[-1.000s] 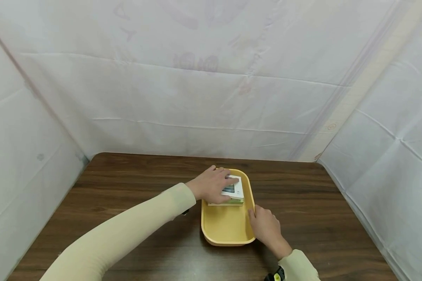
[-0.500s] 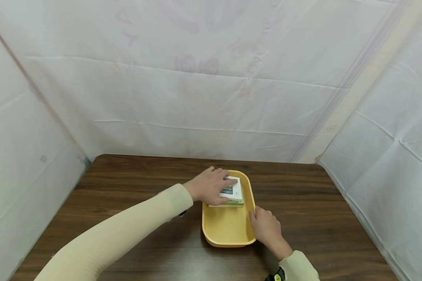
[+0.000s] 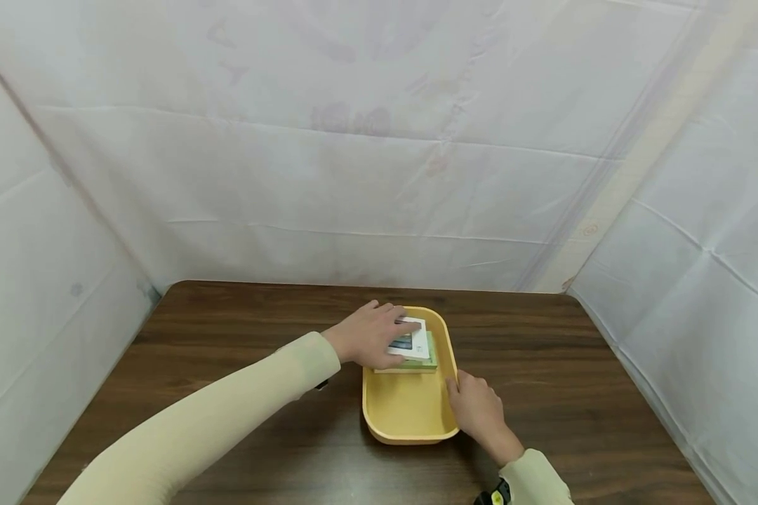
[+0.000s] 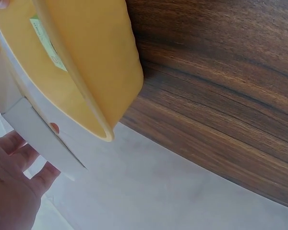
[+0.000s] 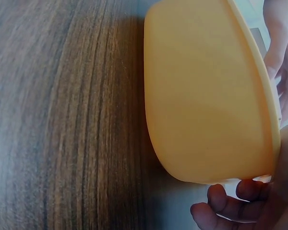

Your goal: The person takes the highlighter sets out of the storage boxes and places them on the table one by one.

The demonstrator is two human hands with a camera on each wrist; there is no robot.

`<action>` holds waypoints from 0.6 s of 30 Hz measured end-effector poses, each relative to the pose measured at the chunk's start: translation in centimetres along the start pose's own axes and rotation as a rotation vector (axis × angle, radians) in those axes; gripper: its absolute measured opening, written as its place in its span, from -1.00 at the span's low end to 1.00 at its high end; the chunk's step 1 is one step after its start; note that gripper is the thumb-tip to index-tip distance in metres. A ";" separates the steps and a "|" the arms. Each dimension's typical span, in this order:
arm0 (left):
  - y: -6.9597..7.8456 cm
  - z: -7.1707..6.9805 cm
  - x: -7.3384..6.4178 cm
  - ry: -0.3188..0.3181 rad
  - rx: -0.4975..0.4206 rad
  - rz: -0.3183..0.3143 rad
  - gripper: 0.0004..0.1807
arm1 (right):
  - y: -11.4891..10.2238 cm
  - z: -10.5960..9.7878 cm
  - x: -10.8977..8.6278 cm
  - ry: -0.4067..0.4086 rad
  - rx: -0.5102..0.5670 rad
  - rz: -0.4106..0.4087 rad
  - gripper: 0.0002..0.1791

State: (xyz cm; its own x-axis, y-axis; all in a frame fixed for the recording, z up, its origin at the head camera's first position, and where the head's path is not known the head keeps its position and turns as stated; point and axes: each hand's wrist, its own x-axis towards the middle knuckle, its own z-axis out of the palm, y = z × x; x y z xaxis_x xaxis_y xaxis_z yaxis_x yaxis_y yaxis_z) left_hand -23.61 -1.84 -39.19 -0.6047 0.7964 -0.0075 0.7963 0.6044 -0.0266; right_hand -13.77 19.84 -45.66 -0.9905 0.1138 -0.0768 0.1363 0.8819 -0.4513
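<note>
My left hand (image 3: 369,337) grips a flat white box (image 3: 420,344) with a dark picture on its top, thumb and fingers on opposite sides. In the left wrist view the white box (image 4: 43,136) shows its plain side, level with the rim of a yellow plastic basin (image 3: 410,424). Beneath it, inside the basin's far half, lies a green box (image 3: 431,365), partly covered. My right hand (image 3: 478,409) holds the basin's right rim near the front corner, its thumb over the inner side. Its fingers (image 5: 225,203) show beside the basin wall in the right wrist view.
The basin stands on a dark wooden table (image 3: 259,435). White sheeting (image 3: 328,182) hangs behind the table and along both sides. A dark watch-like strap with a yellow part (image 3: 497,495) sits at the right wrist.
My left hand has shifted slightly left with the white box, uncovering more of the green box's right side. The right hand and the basin have stayed nearly in place.
</note>
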 end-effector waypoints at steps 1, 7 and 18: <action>0.0 0.0 -0.1 -0.004 -0.001 -0.003 -0.30 | 0.0 0.0 0.0 -0.002 0.004 0.001 -0.69; -0.2 -0.1 -0.3 -0.016 -0.026 -0.017 -0.31 | 0.0 0.0 -0.2 -0.001 0.013 -0.005 -0.69; -0.7 0.3 -0.3 0.003 -0.048 -0.005 -0.31 | 0.1 0.0 0.0 0.005 0.011 0.003 -0.68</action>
State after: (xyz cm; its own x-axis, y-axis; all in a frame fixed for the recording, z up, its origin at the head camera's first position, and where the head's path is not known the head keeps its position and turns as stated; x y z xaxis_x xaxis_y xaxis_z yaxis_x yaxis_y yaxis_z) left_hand -24.05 -2.50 -39.45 -0.6086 0.7934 -0.0040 0.7932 0.6086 0.0215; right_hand -13.73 19.92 -45.69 -0.9901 0.1190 -0.0740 0.1398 0.8766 -0.4605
